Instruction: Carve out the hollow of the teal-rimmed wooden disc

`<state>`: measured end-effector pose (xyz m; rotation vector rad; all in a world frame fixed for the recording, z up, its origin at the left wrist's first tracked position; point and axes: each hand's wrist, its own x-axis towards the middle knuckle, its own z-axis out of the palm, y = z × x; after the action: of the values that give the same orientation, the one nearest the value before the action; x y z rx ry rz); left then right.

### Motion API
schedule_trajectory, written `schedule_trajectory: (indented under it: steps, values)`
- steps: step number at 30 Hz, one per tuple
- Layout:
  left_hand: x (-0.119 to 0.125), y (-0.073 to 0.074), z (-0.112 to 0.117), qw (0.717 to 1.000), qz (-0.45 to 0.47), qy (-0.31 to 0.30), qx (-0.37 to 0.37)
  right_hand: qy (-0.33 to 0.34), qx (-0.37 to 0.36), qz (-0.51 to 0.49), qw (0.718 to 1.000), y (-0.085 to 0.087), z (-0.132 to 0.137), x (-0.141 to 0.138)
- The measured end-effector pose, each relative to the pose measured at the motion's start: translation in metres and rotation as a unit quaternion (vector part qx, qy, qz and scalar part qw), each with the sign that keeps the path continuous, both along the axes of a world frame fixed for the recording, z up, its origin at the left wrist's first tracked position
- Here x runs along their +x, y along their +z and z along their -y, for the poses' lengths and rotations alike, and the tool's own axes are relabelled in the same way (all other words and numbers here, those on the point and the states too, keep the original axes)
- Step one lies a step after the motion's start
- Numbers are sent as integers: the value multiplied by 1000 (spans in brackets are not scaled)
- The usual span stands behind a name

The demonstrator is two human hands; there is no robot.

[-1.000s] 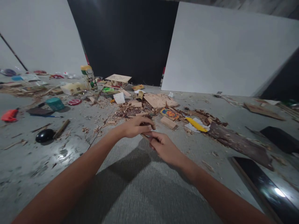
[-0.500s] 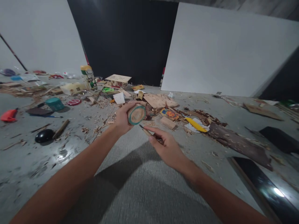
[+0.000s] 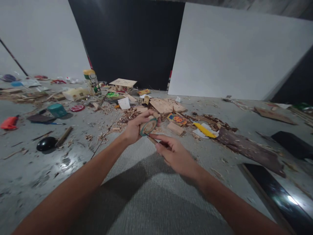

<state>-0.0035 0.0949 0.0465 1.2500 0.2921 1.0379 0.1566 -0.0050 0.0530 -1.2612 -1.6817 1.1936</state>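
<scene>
My left hand is wrapped round a thick round piece of wood with a teal rim and a bare, pale face. The piece is raised above the floor and tilted. Between the thumb and fingers of my right hand is a slim wooden-handled tool with a dark tip. Its tip meets the lower teal edge of the wood, and whether it is a brush or a blade I cannot make out.
Wood shavings litter the concrete floor. A wooden block, a yellow-handled tool and a strip of bark lie to the right. Nearer is a phone. On the left are a teal container and a black round object.
My left hand has turned the round wood to a steeper tilt and moved it slightly right and down. The tool's tip, just apart before, now touches the wood's edge.
</scene>
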Motion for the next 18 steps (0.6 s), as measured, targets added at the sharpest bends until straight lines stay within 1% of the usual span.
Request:
schedule_trajectory:
  steps: [3,6,10,15,18]
  values:
    - [4,-1,2,1000,12,22,14,-10,-28,-20,999,-1,1,-2]
    - [13,-6,5,994,60,84,26,-25,-34,-57,997,-8,1,-4]
    - [26,-13,9,980,99,173,4,-34,-13,-84,996,-20,0,-6]
    - [34,-14,15,960,154,229,-39,-54,19,-111,992,-32,-3,-10]
    - [38,-12,20,946,182,263,-56,-65,45,-103,992,-39,-1,-13]
